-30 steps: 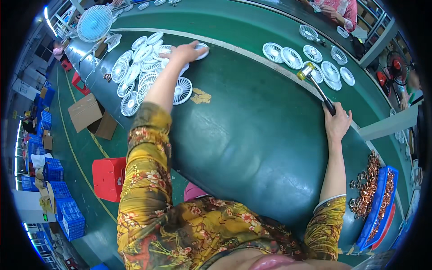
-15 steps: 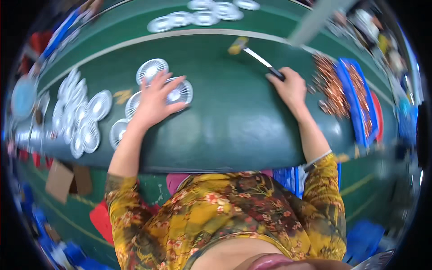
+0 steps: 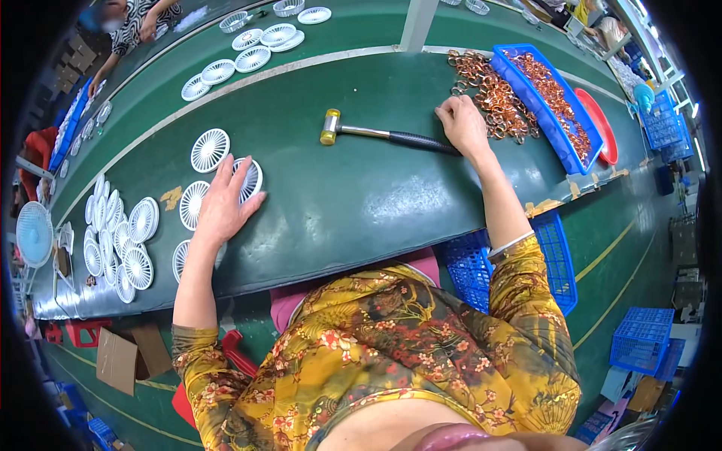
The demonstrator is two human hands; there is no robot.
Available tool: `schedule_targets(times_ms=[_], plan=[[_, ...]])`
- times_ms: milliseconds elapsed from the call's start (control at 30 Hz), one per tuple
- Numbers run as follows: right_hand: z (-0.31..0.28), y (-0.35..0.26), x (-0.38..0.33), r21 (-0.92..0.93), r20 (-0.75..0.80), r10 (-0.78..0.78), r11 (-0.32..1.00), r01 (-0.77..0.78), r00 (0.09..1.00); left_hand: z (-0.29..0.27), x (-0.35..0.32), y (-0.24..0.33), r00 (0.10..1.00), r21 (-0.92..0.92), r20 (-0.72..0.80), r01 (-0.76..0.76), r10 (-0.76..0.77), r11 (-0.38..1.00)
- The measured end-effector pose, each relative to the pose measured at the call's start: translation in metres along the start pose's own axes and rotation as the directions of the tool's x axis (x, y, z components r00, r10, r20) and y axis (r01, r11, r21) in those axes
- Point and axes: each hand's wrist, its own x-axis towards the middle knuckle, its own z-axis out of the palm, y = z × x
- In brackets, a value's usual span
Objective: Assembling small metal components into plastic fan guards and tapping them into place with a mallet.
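My left hand (image 3: pixel 224 201) lies with fingers spread over white round slotted discs. Its fingertips rest on one slotted disc (image 3: pixel 250 183), with another slotted disc (image 3: pixel 193 204) beside the hand and one (image 3: pixel 210 150) just beyond it. My right hand (image 3: pixel 464 125) has its fingers curled together at the left edge of a pile of small copper-coloured rings (image 3: pixel 502 98); what they hold, if anything, is hidden. A hammer (image 3: pixel 365 131) with a yellow-faced head and black grip lies on the green table, its handle end beside my right wrist, out of my grasp.
A blue tray (image 3: pixel 532 111) of copper rings stands at the right, a red dish (image 3: pixel 598 124) behind it. Many stacked slotted discs (image 3: pixel 120 237) lie at the left. More discs (image 3: pixel 252 59) sit beyond a pale divider (image 3: pixel 301 57). Another person (image 3: pixel 147 26) works at the far left.
My right hand has let go of the hammer, which now lies on the table, and has come to the copper rings. My left hand stays at the discs. The whole view has turned.
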Motion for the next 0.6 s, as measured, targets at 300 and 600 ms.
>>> schedule_targets(times_ms=[300, 600], plan=[[0.019, -0.003, 0.014, -0.002, 0.026, 0.067, 0.998, -0.067, 0.997, -0.012, 0.017, 0.021, 0.947, -0.141, -0.204, 0.221, -0.247, 0.965], [-0.009, -0.024, -0.014, 0.15, 0.057, -0.096, 0.985, 0.087, 0.994, 0.005, -0.009, 0.075, 0.84, -0.531, -0.459, 0.001, -0.289, 0.847]])
